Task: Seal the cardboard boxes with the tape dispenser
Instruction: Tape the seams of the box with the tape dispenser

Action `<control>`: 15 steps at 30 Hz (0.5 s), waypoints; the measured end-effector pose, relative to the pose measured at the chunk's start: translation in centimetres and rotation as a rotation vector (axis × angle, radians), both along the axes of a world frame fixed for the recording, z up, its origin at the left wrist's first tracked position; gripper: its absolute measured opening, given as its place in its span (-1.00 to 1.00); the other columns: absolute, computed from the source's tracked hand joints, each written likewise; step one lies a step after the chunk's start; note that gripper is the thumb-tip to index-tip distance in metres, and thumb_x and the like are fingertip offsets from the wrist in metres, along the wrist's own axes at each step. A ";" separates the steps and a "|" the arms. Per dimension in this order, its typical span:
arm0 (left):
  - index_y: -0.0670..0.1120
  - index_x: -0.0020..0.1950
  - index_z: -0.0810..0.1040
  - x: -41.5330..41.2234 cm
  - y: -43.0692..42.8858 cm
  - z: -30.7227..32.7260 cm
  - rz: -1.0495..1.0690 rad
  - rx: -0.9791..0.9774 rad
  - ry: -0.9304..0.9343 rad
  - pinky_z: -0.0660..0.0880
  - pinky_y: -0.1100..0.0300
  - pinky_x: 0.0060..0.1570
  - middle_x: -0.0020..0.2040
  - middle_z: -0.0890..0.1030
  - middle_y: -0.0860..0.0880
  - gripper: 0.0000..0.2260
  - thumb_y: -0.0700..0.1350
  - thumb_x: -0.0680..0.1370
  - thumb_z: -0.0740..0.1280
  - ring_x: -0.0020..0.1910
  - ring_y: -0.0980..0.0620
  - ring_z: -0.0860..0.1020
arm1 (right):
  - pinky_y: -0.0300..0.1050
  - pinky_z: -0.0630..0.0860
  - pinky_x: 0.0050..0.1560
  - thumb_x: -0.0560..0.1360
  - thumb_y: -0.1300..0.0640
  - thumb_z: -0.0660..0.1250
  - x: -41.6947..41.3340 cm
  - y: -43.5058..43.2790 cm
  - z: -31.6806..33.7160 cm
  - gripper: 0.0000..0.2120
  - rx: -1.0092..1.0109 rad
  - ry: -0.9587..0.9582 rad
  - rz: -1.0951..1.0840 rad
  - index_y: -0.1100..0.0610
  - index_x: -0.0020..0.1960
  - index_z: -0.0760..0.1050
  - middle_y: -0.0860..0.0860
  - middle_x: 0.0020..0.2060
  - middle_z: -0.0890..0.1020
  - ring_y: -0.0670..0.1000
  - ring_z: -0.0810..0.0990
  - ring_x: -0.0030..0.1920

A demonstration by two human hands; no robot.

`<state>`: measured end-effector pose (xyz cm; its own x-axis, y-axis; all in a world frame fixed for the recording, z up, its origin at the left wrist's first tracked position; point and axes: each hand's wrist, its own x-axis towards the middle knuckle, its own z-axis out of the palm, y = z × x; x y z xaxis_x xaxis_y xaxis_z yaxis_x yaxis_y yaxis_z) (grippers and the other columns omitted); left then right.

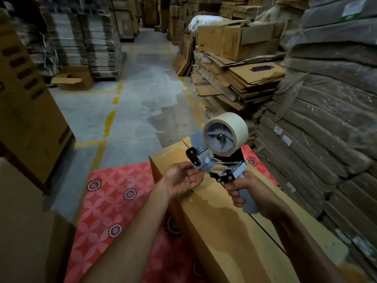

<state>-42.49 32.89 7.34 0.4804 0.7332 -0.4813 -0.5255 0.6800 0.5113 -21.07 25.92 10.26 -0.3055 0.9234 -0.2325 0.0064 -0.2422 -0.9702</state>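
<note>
Tape dispenser (206,164) hangs just above the cardboard box's (220,227) far half, handle down toward the person, roll uppermost, nose pointing to the box's left edge. The right hand's (242,190) fingers clench the handle. The left hand (181,178), palm up at that edge, touches the nose with curled fingers; whether it pinches, I cannot tell. The box runs lengthwise away, on a red mat (114,201).

One head view only — wide-angle, faces forward and down. Left hand (182,179), right hand (257,192) and dispenser (220,138) close under the lens; box (214,223) below, floor (142,84) receding ahead — edges bowed.
</note>
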 end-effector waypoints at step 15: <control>-0.28 -0.27 0.58 -4.1 12.7 3.0 0.039 0.361 0.760 0.40 0.32 -0.54 -0.50 0.53 -0.07 -0.81 -0.35 0.55 0.33 -0.55 0.09 0.45 | -0.15 0.22 -0.46 0.19 0.22 0.39 -2.5 5.4 -1.0 -0.75 0.011 -0.117 -0.192 0.27 -0.18 0.44 0.12 -0.42 0.39 0.01 0.30 -0.48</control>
